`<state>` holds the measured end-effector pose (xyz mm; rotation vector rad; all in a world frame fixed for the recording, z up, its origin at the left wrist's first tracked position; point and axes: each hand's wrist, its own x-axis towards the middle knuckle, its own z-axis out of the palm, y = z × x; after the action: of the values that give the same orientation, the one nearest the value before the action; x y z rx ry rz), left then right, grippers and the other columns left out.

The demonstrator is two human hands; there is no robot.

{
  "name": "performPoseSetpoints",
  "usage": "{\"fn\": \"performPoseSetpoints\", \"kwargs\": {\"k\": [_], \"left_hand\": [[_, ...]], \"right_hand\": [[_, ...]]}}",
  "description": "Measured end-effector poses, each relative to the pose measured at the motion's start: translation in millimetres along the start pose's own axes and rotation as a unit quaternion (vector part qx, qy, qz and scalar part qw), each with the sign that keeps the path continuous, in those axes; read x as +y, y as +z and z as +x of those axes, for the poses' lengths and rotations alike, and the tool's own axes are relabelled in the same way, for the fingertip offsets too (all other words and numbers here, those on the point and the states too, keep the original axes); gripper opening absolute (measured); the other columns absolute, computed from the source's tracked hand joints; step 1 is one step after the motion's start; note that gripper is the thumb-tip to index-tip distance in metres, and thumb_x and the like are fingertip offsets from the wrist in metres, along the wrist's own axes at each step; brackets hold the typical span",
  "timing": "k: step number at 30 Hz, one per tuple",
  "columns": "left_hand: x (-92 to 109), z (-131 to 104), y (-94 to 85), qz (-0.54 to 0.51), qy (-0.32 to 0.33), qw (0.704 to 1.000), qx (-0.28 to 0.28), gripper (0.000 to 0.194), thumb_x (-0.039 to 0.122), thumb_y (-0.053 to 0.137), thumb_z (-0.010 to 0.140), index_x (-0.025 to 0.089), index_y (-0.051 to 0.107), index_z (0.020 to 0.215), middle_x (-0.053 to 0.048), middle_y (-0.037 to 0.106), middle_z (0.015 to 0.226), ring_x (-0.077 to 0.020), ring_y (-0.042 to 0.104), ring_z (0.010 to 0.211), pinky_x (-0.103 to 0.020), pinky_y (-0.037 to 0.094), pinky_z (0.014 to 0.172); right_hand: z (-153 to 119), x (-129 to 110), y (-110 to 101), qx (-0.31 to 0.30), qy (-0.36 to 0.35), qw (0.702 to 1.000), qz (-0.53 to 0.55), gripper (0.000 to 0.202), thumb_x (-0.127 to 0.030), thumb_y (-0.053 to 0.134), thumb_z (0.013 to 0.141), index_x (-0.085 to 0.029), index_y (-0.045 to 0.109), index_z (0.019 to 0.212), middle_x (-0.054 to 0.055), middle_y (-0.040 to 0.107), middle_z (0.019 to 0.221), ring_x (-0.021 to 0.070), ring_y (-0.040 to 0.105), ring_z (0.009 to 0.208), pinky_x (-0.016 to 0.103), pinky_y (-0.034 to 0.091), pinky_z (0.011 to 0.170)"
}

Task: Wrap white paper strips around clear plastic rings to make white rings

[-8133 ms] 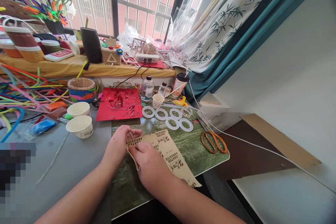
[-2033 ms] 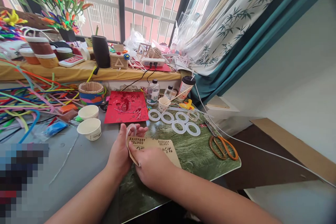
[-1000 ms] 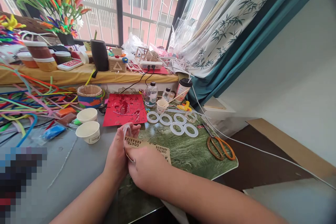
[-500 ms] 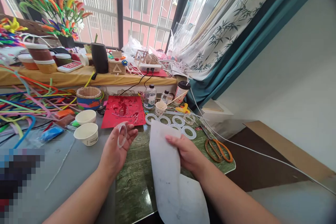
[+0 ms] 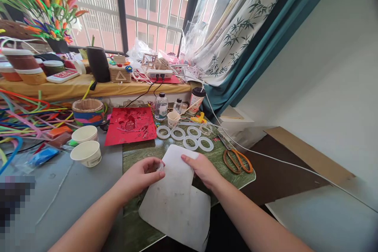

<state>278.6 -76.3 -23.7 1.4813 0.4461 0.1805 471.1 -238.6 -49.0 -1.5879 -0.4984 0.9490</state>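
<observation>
My right hand (image 5: 203,167) grips the upper right edge of a white sheet (image 5: 177,204), thumb on top. The sheet looks folded or doubled, smudged in places, and hangs over the table's front edge. Curled round a small clear ring (image 5: 160,167), my left hand (image 5: 144,175) is at the sheet's left side; part of the ring is hidden by the fingers. Beyond the sheet lie several translucent white ring moulds (image 5: 206,144) on the green table mat (image 5: 136,147). A red sheet (image 5: 130,126) with glossy residue lies behind my left hand.
Orange-handled scissors (image 5: 238,161) lie at the right edge. Behind the moulds are a small paper cup (image 5: 173,119), a clear bottle (image 5: 161,107), a yellow glue gun (image 5: 199,118) and a lidded coffee cup (image 5: 196,100). Two cream bowls (image 5: 86,153) and colourful pipe cleaners (image 5: 26,118) are at left.
My left hand has moved down and right to the white sheet, its fingers closing round the clear ring. The sheet has tilted and its lower part swung left. The view has shifted slightly.
</observation>
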Motion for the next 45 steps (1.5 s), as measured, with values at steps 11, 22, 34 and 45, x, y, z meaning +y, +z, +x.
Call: {"fn": "performPoseSetpoints", "kwargs": {"k": [11, 22, 34, 45], "left_hand": [[-7.2, 6.5, -13.5, 0.236, 0.158, 0.938, 0.200, 0.042, 0.041, 0.087, 0.063, 0.027, 0.078, 0.101, -0.011, 0.073, 0.118, -0.0365, 0.062, 0.114, -0.048, 0.046, 0.105], [-17.8, 1.7, 1.2, 0.400, 0.182, 0.887, -0.143, 0.055, 0.030, 0.085, 0.065, 0.029, 0.071, 0.118, -0.010, 0.064, 0.142, -0.0359, 0.056, 0.133, -0.052, 0.044, 0.114], [-32.5, 9.2, 3.4, 0.373, 0.175, 0.904, -0.113, 0.055, 0.032, 0.087, 0.062, 0.027, 0.070, 0.115, -0.012, 0.063, 0.142, -0.0358, 0.056, 0.133, -0.051, 0.043, 0.114], [-23.0, 13.4, 5.5, 0.450, 0.130, 0.877, -0.110, 0.048, 0.026, 0.080, 0.070, 0.025, 0.065, 0.116, -0.010, 0.059, 0.145, -0.0301, 0.052, 0.137, -0.048, 0.041, 0.117]], "right_hand": [[22.4, -8.4, 2.0, -0.062, -0.002, 0.992, -0.108, 0.030, -0.038, 0.076, 0.078, -0.017, 0.061, 0.093, -0.004, 0.063, 0.061, 0.0104, 0.057, 0.049, 0.019, 0.045, 0.043], [47.0, -27.3, 19.9, 0.001, -0.088, 0.937, -0.338, 0.029, -0.020, 0.083, 0.069, -0.017, 0.071, 0.095, 0.001, 0.070, 0.082, 0.0171, 0.062, 0.076, 0.026, 0.042, 0.066], [-86.1, 4.4, -10.8, -0.030, -0.122, 0.906, -0.404, 0.055, -0.024, 0.074, 0.080, -0.022, 0.062, 0.133, 0.012, 0.062, 0.132, 0.0317, 0.053, 0.125, 0.050, 0.039, 0.111], [-45.9, 27.2, -8.3, 0.020, -0.011, 0.999, 0.027, 0.057, -0.020, 0.073, 0.073, -0.021, 0.051, 0.125, 0.000, 0.060, 0.098, 0.0156, 0.061, 0.079, 0.031, 0.053, 0.072]]}}
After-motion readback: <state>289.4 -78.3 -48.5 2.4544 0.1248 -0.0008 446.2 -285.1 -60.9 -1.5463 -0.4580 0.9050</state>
